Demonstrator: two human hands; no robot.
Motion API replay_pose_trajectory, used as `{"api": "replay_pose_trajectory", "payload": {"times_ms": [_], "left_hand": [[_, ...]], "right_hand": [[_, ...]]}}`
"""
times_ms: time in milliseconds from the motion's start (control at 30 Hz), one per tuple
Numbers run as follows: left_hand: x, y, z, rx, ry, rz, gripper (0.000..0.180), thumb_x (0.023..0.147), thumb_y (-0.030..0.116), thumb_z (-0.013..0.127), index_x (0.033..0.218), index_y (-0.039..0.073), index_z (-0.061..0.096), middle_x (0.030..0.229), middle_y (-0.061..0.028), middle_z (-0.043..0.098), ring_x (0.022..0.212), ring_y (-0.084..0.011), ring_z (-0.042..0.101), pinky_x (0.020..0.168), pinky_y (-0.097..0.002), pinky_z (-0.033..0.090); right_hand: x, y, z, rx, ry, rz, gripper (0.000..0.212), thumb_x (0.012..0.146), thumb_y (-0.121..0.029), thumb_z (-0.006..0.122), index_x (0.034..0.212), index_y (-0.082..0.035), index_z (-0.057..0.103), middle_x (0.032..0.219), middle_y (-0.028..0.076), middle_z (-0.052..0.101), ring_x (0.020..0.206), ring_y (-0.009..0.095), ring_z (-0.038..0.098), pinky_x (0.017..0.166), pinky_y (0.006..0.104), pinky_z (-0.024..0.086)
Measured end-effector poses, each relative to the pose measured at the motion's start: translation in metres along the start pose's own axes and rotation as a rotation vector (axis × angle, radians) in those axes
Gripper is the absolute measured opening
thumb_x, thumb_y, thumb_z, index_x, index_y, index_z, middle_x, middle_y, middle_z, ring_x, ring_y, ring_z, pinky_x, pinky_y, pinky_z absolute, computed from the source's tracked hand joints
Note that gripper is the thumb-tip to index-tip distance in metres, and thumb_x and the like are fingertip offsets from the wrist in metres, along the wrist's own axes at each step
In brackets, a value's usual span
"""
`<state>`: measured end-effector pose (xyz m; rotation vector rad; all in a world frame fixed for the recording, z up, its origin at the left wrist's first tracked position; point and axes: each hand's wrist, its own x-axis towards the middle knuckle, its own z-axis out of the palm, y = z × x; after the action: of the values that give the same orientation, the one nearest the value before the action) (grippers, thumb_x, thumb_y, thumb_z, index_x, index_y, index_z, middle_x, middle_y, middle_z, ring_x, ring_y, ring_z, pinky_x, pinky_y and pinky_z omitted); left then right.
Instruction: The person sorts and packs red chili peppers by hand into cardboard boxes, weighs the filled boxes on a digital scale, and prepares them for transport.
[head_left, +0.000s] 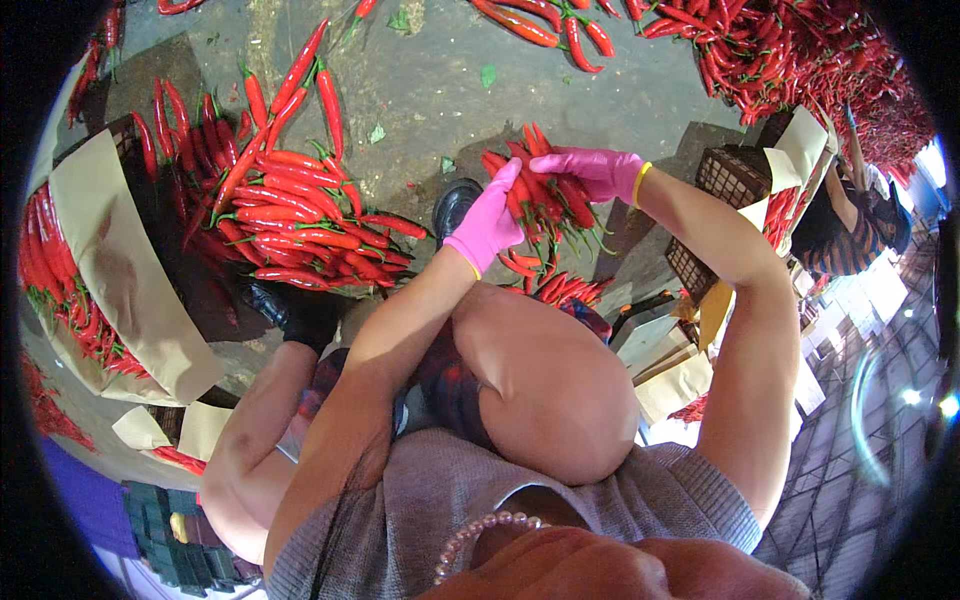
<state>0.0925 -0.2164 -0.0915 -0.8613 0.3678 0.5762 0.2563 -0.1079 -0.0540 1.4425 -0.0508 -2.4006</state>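
Observation:
A bunch of red chili peppers [545, 205] is held up in front of my knee, its green stems hanging downward. My left hand [488, 218], in a pink glove, is closed round the left side of the bunch, thumb upward. From the right, my right hand [598, 172], also pink-gloved with a yellow cuff, wraps the upper right side of the same peppers; part of its fingers is hidden behind them. A heap of red chili peppers [310, 215] lies on the ground to the left of my hands. More loose peppers [570, 288] lie just below the held bunch.
A paper-lined crate [135, 270] of peppers stands at the far left. Another dark crate [728, 182] stands right of my right forearm. A big pepper pile [790, 60] covers the far right ground. Another person [855, 225] is beyond the right crate. My shoe [457, 205] is beside my left hand.

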Motion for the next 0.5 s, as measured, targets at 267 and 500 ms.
{"api": "replay_pose_trajectory", "payload": {"times_ms": [267,500], "left_hand": [[-0.003,-0.010,-0.012,0.105,-0.167,0.050,0.051,0.104,0.037,0.042,0.146,0.007,0.038,0.145,-0.0136,0.047,0.132,-0.0300,0.047,0.113,-0.0511,0.035],[0.008,-0.006,-0.012,-0.024,-0.111,0.071,0.057,0.105,0.040,0.039,0.146,0.001,0.035,0.147,-0.0174,0.044,0.134,-0.0301,0.046,0.115,-0.0464,0.034]], "right_hand": [[-0.003,0.003,0.008,0.064,-0.112,0.081,0.034,0.100,-0.027,0.055,0.125,-0.003,0.057,0.119,0.012,0.067,0.104,0.021,0.067,0.091,0.0364,0.056],[0.022,0.003,-0.010,0.210,-0.037,0.127,0.037,0.099,-0.032,0.057,0.125,-0.005,0.059,0.117,0.010,0.069,0.103,0.021,0.067,0.094,0.0363,0.054]]}}
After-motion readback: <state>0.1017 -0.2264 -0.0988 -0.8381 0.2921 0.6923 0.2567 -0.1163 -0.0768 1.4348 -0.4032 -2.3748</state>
